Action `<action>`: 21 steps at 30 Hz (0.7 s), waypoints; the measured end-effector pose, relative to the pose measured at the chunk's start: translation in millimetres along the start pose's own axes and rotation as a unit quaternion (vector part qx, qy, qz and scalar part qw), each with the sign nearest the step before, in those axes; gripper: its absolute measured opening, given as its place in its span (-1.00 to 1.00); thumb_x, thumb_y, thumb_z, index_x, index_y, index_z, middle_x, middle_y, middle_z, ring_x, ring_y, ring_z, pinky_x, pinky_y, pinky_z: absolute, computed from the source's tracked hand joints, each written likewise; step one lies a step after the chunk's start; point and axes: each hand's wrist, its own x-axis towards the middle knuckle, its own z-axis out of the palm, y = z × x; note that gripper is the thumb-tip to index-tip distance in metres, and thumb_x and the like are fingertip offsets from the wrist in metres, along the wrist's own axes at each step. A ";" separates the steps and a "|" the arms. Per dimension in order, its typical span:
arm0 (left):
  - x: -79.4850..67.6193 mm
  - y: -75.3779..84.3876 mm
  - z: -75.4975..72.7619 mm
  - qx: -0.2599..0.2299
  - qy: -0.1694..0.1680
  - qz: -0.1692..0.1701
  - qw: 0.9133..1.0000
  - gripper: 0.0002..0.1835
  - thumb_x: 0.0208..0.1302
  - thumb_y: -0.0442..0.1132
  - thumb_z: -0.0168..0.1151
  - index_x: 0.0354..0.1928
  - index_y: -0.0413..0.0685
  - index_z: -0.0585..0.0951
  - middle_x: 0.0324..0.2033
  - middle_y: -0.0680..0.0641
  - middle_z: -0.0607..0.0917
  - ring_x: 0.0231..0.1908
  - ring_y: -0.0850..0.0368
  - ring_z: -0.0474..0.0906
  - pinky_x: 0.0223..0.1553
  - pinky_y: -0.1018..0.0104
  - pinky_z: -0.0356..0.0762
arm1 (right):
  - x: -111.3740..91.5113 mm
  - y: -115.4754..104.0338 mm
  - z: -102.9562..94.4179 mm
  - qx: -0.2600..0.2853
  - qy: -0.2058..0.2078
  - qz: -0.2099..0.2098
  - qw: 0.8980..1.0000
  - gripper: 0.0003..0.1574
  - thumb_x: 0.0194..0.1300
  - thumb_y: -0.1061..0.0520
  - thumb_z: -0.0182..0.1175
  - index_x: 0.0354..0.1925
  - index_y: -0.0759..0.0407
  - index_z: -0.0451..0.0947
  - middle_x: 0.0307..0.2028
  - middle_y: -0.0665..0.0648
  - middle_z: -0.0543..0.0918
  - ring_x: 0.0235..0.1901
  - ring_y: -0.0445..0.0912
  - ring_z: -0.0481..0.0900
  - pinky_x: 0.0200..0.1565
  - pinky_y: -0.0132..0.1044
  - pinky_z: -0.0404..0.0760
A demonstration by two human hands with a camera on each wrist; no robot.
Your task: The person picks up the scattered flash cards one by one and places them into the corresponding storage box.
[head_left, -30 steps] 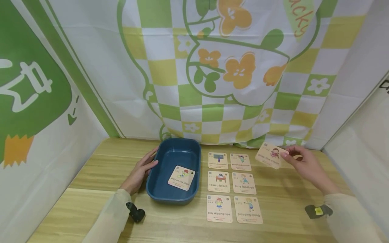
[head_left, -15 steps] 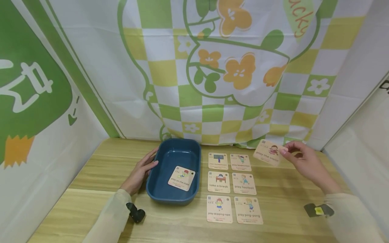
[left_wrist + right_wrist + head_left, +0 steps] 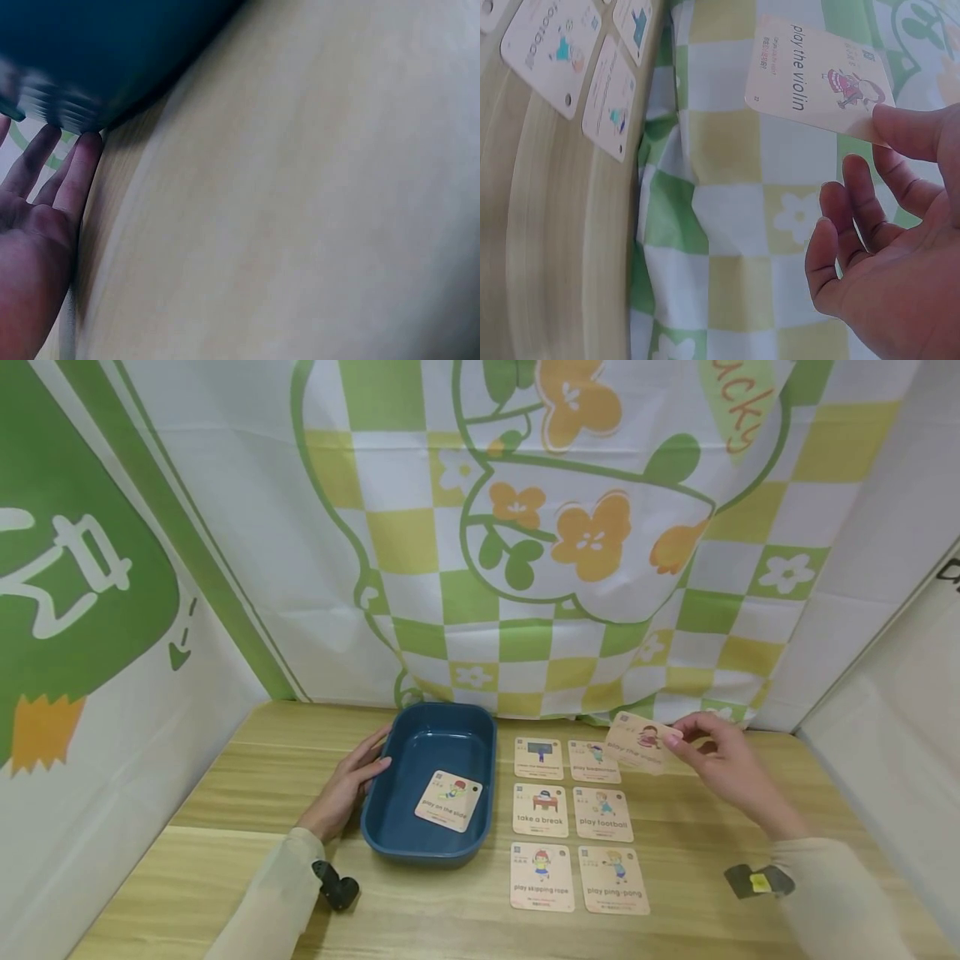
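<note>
Between thumb and index finger, my right hand (image 3: 720,764) pinches the "play the violin" flashcard (image 3: 637,742) by its right edge, raised above the table. The card overlaps the corner of the "play badminton" card (image 3: 594,763) in the head view. The right wrist view shows the violin card (image 3: 821,79) face on, with the other fingers loosely bent below it. My left hand (image 3: 347,785) rests against the left side of a blue tray (image 3: 378,835), its thumb at the rim. Straight fingertips touch the outer wall in the left wrist view. A "play on the slide" card (image 3: 448,802) lies inside the tray.
Right of the tray, flashcards lie in two columns on the wooden table (image 3: 720,893), among them "take a break" (image 3: 540,810), "play football" (image 3: 603,815), "play skipping rope" (image 3: 541,877) and "play ping-pong" (image 3: 614,880). A patterned curtain (image 3: 525,647) hangs along the back edge.
My right hand has carried the violin card to the left, up to the badminton card's upper right. The left hand and tray have stayed in place.
</note>
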 end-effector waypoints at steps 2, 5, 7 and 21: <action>-0.4 0.0 0.3 -0.003 0.000 0.001 1.000 -0.33 0.57 -0.14 0.06 0.61 0.10 0.12 0.57 -0.22 0.03 0.46 -0.22 0.17 0.11 0.39 0.45 | 1.0 -2.2 4.5 0.008 -0.003 -0.002 1.000 -0.86 0.46 0.17 0.25 -0.17 0.26 0.59 -0.23 0.10 0.61 -0.23 -0.23 0.47 -0.21 -0.37 0.49; -0.6 -0.6 0.6 -0.006 0.000 0.002 1.000 -0.33 0.57 -0.15 0.06 0.61 0.08 0.12 0.57 -0.23 0.04 0.46 -0.22 0.18 0.11 0.39 0.46 | 2.9 -6.5 11.1 0.022 -0.007 -0.004 1.000 -0.87 0.45 0.18 0.25 -0.17 0.27 0.58 -0.23 0.10 0.61 -0.25 -0.21 0.48 -0.21 -0.35 0.49; -0.6 -1.0 0.7 -0.006 0.000 0.003 1.000 -0.33 0.57 -0.15 0.06 0.61 0.07 0.12 0.57 -0.23 0.04 0.46 -0.22 0.17 0.11 0.40 0.46 | 4.1 -9.6 15.1 0.027 -0.011 -0.005 1.000 -0.86 0.45 0.18 0.25 -0.17 0.26 0.58 -0.24 0.10 0.60 -0.26 -0.20 0.48 -0.21 -0.35 0.50; 2.4 -3.4 -0.6 0.002 0.003 -0.008 1.000 -0.33 0.56 -0.13 0.06 0.61 0.15 0.12 0.58 -0.16 0.02 0.51 -0.16 0.07 0.16 0.42 0.36 | 14.0 -28.4 41.5 0.056 -0.033 -0.010 0.998 -0.82 0.47 0.14 0.23 -0.17 0.28 0.56 -0.23 0.15 0.61 -0.21 -0.05 0.50 -0.13 -0.24 0.50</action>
